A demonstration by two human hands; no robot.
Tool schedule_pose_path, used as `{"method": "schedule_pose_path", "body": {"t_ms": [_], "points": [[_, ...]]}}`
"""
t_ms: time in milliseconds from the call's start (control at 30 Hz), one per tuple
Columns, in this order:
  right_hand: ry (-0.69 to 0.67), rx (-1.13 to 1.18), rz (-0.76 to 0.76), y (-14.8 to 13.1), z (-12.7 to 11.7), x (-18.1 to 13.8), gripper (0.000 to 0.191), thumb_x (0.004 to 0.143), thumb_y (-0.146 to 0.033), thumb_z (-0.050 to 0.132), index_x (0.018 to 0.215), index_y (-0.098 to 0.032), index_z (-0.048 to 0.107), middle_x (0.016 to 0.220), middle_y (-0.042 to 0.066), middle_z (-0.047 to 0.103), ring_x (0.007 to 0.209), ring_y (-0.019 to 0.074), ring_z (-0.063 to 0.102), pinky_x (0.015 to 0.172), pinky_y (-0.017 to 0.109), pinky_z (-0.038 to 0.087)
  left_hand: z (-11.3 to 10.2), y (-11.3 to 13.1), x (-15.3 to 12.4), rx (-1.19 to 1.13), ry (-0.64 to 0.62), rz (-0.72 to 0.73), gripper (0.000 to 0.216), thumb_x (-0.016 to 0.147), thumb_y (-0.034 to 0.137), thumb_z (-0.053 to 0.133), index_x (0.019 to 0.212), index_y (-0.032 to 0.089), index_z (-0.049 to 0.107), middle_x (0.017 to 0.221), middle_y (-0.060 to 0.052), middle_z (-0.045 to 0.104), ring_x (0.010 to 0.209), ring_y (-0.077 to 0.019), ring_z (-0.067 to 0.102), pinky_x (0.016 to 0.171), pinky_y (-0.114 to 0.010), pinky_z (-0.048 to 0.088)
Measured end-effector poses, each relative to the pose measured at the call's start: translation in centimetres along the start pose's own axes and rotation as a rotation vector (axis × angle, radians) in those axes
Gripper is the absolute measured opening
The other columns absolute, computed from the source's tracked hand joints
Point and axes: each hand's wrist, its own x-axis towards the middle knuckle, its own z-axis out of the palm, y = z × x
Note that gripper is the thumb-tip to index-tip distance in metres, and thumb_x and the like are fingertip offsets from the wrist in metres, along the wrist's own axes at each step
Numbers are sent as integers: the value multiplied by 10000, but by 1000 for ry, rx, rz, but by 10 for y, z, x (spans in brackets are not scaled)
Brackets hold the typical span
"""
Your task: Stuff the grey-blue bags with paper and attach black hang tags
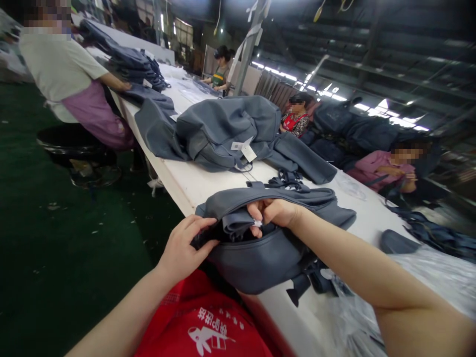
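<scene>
A dark blue-grey bag (260, 265) lies at the table's near edge with its long zip opening gaping towards me. At the left end of that opening, my left hand (184, 248) grips the bag's edge between thumb and fingers. My right hand (275, 213) reaches into the opening, its fingers closed on a folded strap bundle (237, 221) of the same colour. Something small and white shows at my fingertips; I cannot make out what it is. Straps with buckles (288, 179) lie just behind the bag.
Another blue-grey bag (230, 129) with white tags (245, 148) lies further up the white table (186, 181). Clear plastic (439, 277) covers the right side. A person in a white shirt (59, 69) stands at left beside a black stool (76, 144). Other people sit across the table.
</scene>
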Motion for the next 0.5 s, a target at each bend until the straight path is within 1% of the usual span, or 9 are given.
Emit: {"method": "schedule_pose_path", "body": {"t_ms": [67,167,267,333,433,500], "points": [[-4,52,-34,2,0,0,134,587,-76,564,705,-136,540,743,87,745,541,176,671,564,276,553,3,1,0,-26,-20,-31,293,835,277,672,1114,232,594,866,-7,578,790,-159,569,727,-291,482],[-10,89,-86,4,1,2,121,615,-83,602,681,-142,519,739,88,747,536,180,677,533,262,547,6,2,0,-39,-71,-109,279,830,292,666,1091,227,594,870,3,630,673,-137,554,643,-267,464],[-37,125,-137,4,3,5,136,639,-81,623,658,-148,506,735,87,747,567,181,691,518,233,524,9,6,0,-26,-193,-166,307,808,300,675,1102,233,616,927,2,698,617,-130,571,623,-265,460],[-52,125,-138,4,5,7,140,643,-67,621,652,-149,508,754,92,750,596,181,697,541,235,520,13,7,2,-65,-267,-201,325,791,286,677,1106,230,625,936,-1,714,606,-131,586,599,-257,454],[-48,77,-94,4,5,8,124,634,-51,612,672,-143,538,785,97,753,608,179,691,591,267,527,17,6,4,-240,-273,-291,280,807,295,639,1071,205,630,881,0,712,584,-129,592,554,-241,450],[-31,45,-48,3,2,6,117,619,-56,606,682,-140,553,795,89,754,609,171,680,632,287,528,15,3,6,-329,-248,-315,246,841,335,607,1042,198,644,877,-4,717,666,-146,635,617,-243,482]]}}
